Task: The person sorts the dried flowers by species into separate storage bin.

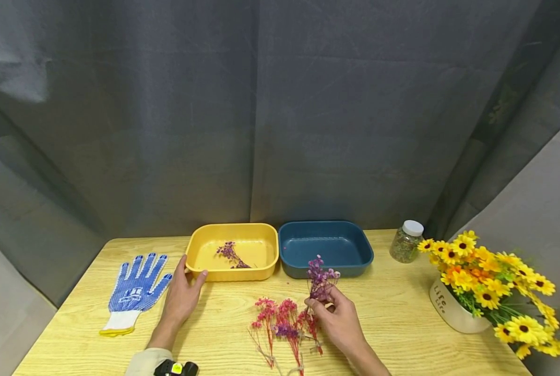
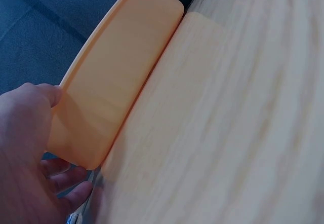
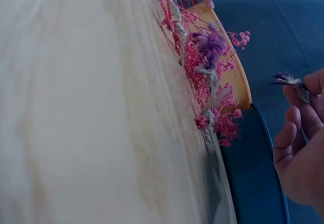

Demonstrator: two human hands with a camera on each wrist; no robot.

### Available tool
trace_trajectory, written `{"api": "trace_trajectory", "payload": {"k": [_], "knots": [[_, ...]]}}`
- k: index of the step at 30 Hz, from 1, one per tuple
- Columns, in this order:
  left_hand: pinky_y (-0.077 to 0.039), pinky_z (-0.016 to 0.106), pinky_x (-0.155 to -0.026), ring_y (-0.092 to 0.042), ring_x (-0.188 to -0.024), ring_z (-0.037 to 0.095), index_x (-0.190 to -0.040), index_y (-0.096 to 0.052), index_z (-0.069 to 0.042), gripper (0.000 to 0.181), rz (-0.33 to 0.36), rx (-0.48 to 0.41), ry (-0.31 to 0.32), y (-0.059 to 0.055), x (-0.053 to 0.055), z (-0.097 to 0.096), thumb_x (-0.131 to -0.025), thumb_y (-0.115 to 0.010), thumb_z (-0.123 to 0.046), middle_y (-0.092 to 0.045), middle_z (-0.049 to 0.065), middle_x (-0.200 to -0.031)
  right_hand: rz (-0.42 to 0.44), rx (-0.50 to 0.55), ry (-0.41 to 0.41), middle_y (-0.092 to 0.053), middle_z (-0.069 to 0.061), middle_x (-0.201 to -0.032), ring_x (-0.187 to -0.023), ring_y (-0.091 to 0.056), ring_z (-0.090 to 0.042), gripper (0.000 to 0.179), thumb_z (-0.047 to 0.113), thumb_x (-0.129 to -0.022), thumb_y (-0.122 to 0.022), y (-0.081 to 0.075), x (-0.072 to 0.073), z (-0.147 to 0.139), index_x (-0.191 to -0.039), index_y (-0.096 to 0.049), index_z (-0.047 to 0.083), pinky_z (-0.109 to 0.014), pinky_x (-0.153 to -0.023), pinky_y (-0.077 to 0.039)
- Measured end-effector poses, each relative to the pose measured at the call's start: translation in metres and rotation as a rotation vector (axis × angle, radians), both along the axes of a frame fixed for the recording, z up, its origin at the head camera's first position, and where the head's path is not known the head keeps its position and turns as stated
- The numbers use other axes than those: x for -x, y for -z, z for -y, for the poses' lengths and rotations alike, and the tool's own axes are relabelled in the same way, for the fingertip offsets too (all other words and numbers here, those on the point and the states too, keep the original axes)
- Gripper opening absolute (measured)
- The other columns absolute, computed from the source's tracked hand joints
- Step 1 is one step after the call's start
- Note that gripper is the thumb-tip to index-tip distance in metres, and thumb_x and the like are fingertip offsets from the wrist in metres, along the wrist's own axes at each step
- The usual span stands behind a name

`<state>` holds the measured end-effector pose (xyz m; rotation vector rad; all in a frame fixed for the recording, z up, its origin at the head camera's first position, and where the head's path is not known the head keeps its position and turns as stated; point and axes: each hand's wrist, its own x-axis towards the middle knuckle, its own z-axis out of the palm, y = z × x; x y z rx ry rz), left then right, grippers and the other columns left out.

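My left hand (image 1: 182, 296) holds the near left corner of a yellow tray (image 1: 242, 274), its thumb at the rim and the fingers round the side. Inside that tray lies a sprig of purple dried flowers (image 1: 229, 253). Above the table, my right hand (image 1: 340, 319) pinches a small bunch of purple dried flowers (image 1: 317, 275) by its stems, blossoms upward. Twine shows around the held stems (image 3: 291, 80) in the right wrist view. Beside this hand, several bunches of pink dried flowers (image 1: 286, 309) lie on the table, tied with twine, with a bit of purple (image 1: 286, 331) among them.
A dark blue tray (image 1: 326, 272) stands against the yellow one. Towards the right are a lidded jar (image 1: 405, 245) and a white pot (image 1: 453, 310) of yellow flowers (image 1: 488, 297). A blue and white glove (image 1: 136, 293) lies on the left. Grey curtain (image 1: 256, 115) hangs behind.
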<state>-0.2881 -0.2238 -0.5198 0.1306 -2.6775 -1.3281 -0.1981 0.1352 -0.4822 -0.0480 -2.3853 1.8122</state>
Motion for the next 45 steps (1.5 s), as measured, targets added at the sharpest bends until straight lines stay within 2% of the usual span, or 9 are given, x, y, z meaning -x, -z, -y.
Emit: {"api": "trace_trajectory", "payload": {"k": [5,11,15,19,27,32,37,41,45], "knots": [[-0.030,0.054,-0.113,-0.045,-0.133,0.037,-0.157,-0.005,-0.013,0.091,-0.003,0.001,-0.001,0.000,0.000,0.001,-0.093,-0.049,-0.061,-0.031,0.020,-0.154,0.000,0.060,-0.024,-0.069,-0.004,-0.077,-0.058,-0.056,-0.009,0.022,0.028,-0.082,-0.076,0.000,0.003,0.002,-0.087,-0.062,0.012,-0.023,-0.054,-0.048],[-0.030,0.054,-0.113,-0.046,-0.132,0.037,-0.157,-0.006,-0.012,0.090,-0.006,0.004,0.000,-0.001,-0.001,0.000,-0.094,-0.050,-0.059,-0.031,0.021,-0.154,0.041,0.124,-0.051,-0.068,-0.006,-0.080,-0.061,-0.058,-0.011,0.015,0.016,-0.085,-0.074,-0.004,0.005,0.005,-0.092,-0.063,0.008,-0.023,-0.053,-0.047],[-0.030,0.055,-0.113,-0.046,-0.133,0.037,-0.157,-0.005,-0.013,0.090,0.001,0.001,0.001,-0.001,-0.001,-0.001,-0.094,-0.050,-0.059,-0.030,0.021,-0.155,0.043,0.113,-0.060,-0.067,-0.006,-0.082,-0.064,-0.058,-0.011,0.016,0.014,-0.084,-0.074,-0.005,0.009,0.006,-0.095,-0.064,0.008,-0.024,-0.054,-0.048],[-0.031,0.055,-0.113,-0.046,-0.132,0.037,-0.157,-0.006,-0.014,0.090,-0.008,-0.011,0.004,-0.001,0.000,-0.001,-0.093,-0.051,-0.059,-0.031,0.020,-0.154,0.036,0.060,-0.064,-0.065,-0.005,-0.082,-0.069,-0.057,-0.012,0.015,0.015,-0.084,-0.074,-0.005,0.019,0.008,-0.093,-0.063,0.009,-0.024,-0.058,-0.047],[-0.032,0.055,-0.112,-0.048,-0.131,0.037,-0.157,-0.007,-0.013,0.090,-0.015,-0.015,-0.004,0.000,0.000,-0.001,-0.093,-0.052,-0.057,-0.031,0.021,-0.154,0.028,0.033,-0.083,-0.064,-0.005,-0.081,-0.072,-0.057,-0.013,0.011,0.012,-0.086,-0.070,-0.008,0.048,0.016,-0.093,-0.063,0.008,-0.023,-0.065,-0.047],[-0.032,0.055,-0.112,-0.048,-0.130,0.037,-0.157,-0.008,-0.013,0.092,-0.018,-0.004,-0.012,0.001,0.000,-0.001,-0.091,-0.051,-0.062,-0.032,0.020,-0.153,0.002,-0.066,-0.084,-0.065,-0.005,-0.079,-0.068,-0.054,-0.013,0.010,0.015,-0.086,-0.070,-0.019,0.065,0.025,-0.092,-0.065,0.010,-0.024,-0.062,-0.044],[-0.032,0.055,-0.112,-0.048,-0.131,0.036,-0.157,-0.008,-0.013,0.091,-0.017,-0.008,-0.013,0.001,-0.001,-0.001,-0.092,-0.052,-0.059,-0.031,0.020,-0.154,-0.040,-0.257,-0.085,-0.067,0.002,-0.079,-0.069,-0.057,-0.012,0.010,0.020,-0.085,-0.070,-0.032,0.085,0.037,-0.094,-0.066,0.015,-0.028,-0.066,-0.046],[-0.032,0.055,-0.112,-0.048,-0.131,0.036,-0.157,-0.008,-0.013,0.090,-0.010,-0.004,-0.013,0.000,-0.002,-0.001,-0.093,-0.051,-0.059,-0.032,0.020,-0.153,-0.061,-0.392,-0.089,-0.068,0.007,-0.080,-0.070,-0.060,-0.007,0.011,0.025,-0.086,-0.068,-0.035,0.102,0.045,-0.094,-0.066,0.019,-0.028,-0.069,-0.048],[-0.031,0.055,-0.112,-0.048,-0.131,0.035,-0.157,-0.007,-0.015,0.089,-0.004,0.008,-0.016,0.000,-0.002,-0.001,-0.093,-0.050,-0.059,-0.032,0.019,-0.153,-0.073,-0.477,-0.101,-0.069,0.008,-0.080,-0.068,-0.060,-0.006,0.009,0.027,-0.087,-0.068,-0.035,0.116,0.051,-0.093,-0.066,0.021,-0.030,-0.070,-0.049]]}}
